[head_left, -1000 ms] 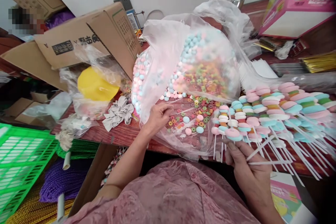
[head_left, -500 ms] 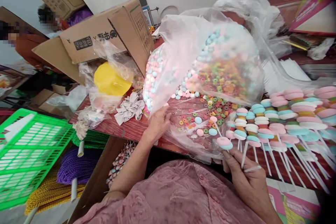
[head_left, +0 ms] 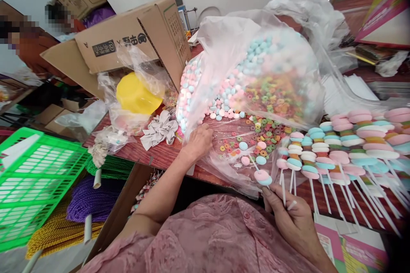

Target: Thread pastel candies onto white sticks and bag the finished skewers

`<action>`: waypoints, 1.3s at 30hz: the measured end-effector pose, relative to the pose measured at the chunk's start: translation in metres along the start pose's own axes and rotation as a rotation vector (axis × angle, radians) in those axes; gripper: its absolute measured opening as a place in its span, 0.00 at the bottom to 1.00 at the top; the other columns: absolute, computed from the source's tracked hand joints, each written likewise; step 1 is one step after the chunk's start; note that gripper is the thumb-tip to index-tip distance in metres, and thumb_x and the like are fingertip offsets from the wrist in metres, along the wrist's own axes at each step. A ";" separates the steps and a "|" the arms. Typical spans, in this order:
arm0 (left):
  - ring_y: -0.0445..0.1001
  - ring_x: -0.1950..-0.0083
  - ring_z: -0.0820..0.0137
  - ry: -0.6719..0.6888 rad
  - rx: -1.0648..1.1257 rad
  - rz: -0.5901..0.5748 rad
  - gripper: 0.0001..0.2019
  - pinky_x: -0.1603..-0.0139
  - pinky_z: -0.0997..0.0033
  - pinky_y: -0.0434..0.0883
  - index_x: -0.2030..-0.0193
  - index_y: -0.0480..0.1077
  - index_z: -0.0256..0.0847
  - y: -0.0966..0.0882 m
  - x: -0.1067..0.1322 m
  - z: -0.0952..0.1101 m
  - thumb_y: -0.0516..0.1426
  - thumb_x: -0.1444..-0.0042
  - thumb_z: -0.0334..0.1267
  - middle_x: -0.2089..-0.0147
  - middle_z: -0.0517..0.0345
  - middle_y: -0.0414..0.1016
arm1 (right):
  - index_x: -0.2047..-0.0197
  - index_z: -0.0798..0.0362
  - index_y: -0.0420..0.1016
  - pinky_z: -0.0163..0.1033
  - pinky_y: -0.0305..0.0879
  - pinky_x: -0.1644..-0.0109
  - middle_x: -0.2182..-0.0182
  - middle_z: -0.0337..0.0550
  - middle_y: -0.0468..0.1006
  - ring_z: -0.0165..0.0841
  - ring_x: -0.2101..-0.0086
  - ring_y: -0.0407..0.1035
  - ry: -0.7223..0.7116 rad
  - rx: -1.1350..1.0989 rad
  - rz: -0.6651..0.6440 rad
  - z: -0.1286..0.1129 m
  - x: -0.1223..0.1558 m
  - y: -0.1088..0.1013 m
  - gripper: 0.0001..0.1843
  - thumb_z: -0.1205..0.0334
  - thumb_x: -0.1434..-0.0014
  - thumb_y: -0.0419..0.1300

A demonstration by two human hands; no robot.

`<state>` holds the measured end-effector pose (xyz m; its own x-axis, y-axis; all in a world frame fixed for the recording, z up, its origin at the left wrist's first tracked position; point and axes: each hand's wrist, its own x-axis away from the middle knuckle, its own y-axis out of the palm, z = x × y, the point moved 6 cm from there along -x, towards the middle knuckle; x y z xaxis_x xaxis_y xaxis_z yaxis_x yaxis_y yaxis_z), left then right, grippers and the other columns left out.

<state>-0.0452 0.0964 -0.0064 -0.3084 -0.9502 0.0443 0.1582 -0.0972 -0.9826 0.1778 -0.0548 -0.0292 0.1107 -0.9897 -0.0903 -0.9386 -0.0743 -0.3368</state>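
Nearest: pink lace garment (head_left: 208, 239) fills the bottom edge. Right hand (head_left: 293, 217) is low right, wrist running out of frame. Its fingers are clenched round a thin white-stick skewer (head_left: 263, 177) with one pink and one blue disc sweet near the tip. The skewer sits at the table's near edge, just in front of the bag mouth. More white sticks in the same fist, count unclear.

Left hand (head_left: 200, 140) is palm-down, fingers curled, resting at the mouth of the big clear plastic bag (head_left: 224, 51). Fingertips are hidden behind knuckles and film, so can't tell whether it pinches anything.

Bag lies on the dark red wooden table (head_left: 160, 158), full of pink, blue and white round sweets plus small coloured ring sweets (head_left: 262, 130), some loose at the opening. To its right is a row of finished pastel stacked skewers (head_left: 346, 136), cut off at the frame edge.

To its left are a grey crumpled cloth (head_left: 160, 128) and a yellow rounded object in clear wrap (head_left: 137, 94), identity unclear. Green plastic crate (head_left: 35, 179) far left, cropped. Behind is a brown cardboard box (head_left: 128, 42). Other people at far left, blurred.
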 end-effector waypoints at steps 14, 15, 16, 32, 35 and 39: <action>0.78 0.58 0.64 0.104 0.280 -0.135 0.12 0.52 0.67 0.71 0.58 0.78 0.42 -0.001 0.041 -0.005 0.55 0.42 0.30 0.61 0.54 0.82 | 0.74 0.51 0.63 0.33 0.56 0.76 0.82 0.33 0.63 0.27 0.81 0.59 -0.060 -0.010 -0.118 -0.002 -0.009 0.014 0.16 0.59 0.33 0.53; 0.78 0.59 0.64 0.089 0.269 -0.149 0.11 0.53 0.68 0.71 0.59 0.78 0.43 -0.001 0.042 -0.004 0.55 0.43 0.29 0.62 0.55 0.82 | 0.73 0.51 0.64 0.33 0.56 0.76 0.82 0.33 0.63 0.27 0.81 0.58 -0.061 -0.009 -0.118 -0.001 -0.009 0.014 0.15 0.60 0.33 0.53; 0.78 0.60 0.64 0.080 0.259 -0.163 0.11 0.54 0.69 0.71 0.60 0.78 0.43 -0.001 0.043 -0.003 0.55 0.43 0.29 0.63 0.55 0.81 | 0.73 0.51 0.64 0.32 0.56 0.76 0.82 0.33 0.63 0.27 0.81 0.58 -0.062 -0.008 -0.119 -0.001 -0.009 0.014 0.15 0.60 0.33 0.53; 0.78 0.56 0.62 0.082 0.221 -0.251 0.07 0.50 0.64 0.70 0.58 0.76 0.40 0.000 0.054 0.012 0.58 0.43 0.32 0.59 0.54 0.80 | 0.73 0.51 0.63 0.30 0.59 0.76 0.81 0.33 0.65 0.26 0.80 0.59 -0.084 0.013 -0.103 -0.003 -0.005 0.011 0.15 0.61 0.33 0.52; 0.77 0.50 0.60 0.083 0.203 -0.295 0.12 0.47 0.62 0.70 0.52 0.75 0.41 0.000 0.061 0.012 0.57 0.43 0.32 0.52 0.52 0.80 | 0.73 0.51 0.65 0.29 0.58 0.77 0.82 0.33 0.65 0.25 0.82 0.59 -0.110 0.020 -0.097 -0.006 -0.007 0.011 0.14 0.63 0.33 0.53; 0.76 0.49 0.59 0.101 0.117 -0.309 0.15 0.47 0.61 0.70 0.48 0.74 0.39 0.006 0.061 0.017 0.53 0.40 0.31 0.50 0.49 0.79 | 0.72 0.51 0.65 0.29 0.59 0.76 0.81 0.32 0.65 0.25 0.81 0.59 -0.139 0.037 -0.088 -0.009 -0.008 0.012 0.14 0.63 0.33 0.53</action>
<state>-0.0474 0.0333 -0.0063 -0.4487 -0.8371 0.3129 0.1476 -0.4148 -0.8979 0.1627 -0.0485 -0.0239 0.2385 -0.9529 -0.1873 -0.9110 -0.1527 -0.3831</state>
